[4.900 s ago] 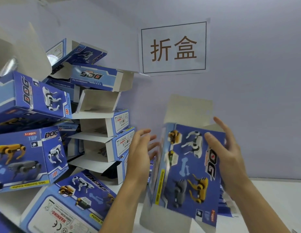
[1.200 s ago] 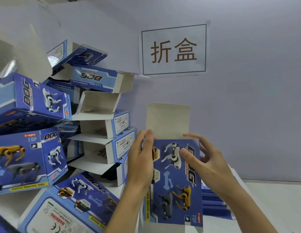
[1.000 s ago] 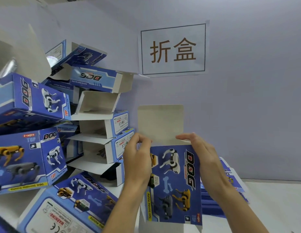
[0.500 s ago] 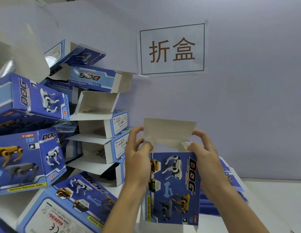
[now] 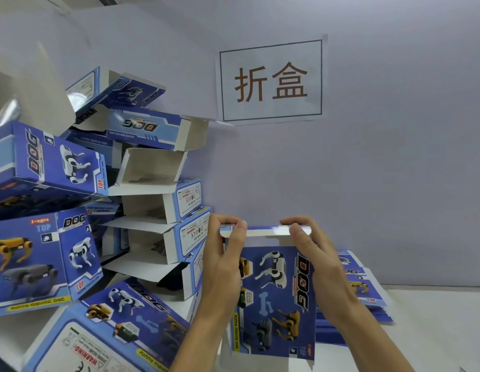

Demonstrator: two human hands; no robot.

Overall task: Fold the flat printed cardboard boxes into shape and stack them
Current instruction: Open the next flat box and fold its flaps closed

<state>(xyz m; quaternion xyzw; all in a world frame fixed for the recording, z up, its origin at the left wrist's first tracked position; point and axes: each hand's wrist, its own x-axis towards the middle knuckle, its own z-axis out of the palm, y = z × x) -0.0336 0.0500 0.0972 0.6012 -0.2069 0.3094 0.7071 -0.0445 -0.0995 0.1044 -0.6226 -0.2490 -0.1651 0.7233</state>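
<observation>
I hold an upright blue printed box (image 5: 276, 299) with toy dogs and "DOG" on its front, low in the middle of the head view. Its top flap (image 5: 263, 230) is folded down level over the opening. My left hand (image 5: 224, 253) grips the box's upper left corner, with fingers curled over the flap's left end. My right hand (image 5: 311, 248) grips the upper right corner, with fingers and thumb pinching the flap's right end. A stack of flat blue boxes (image 5: 362, 288) lies on the white table (image 5: 432, 326) behind my right hand.
A tall leaning heap of folded boxes (image 5: 153, 200), several with open white flaps, fills the left side up to the wall. More folded boxes (image 5: 118, 328) lie at the lower left. A paper sign (image 5: 271, 81) with two characters hangs on the wall.
The top flap, upright a second ago, has been bent forward and now lies flat over the box's opening. Both hands moved up to its corners.
</observation>
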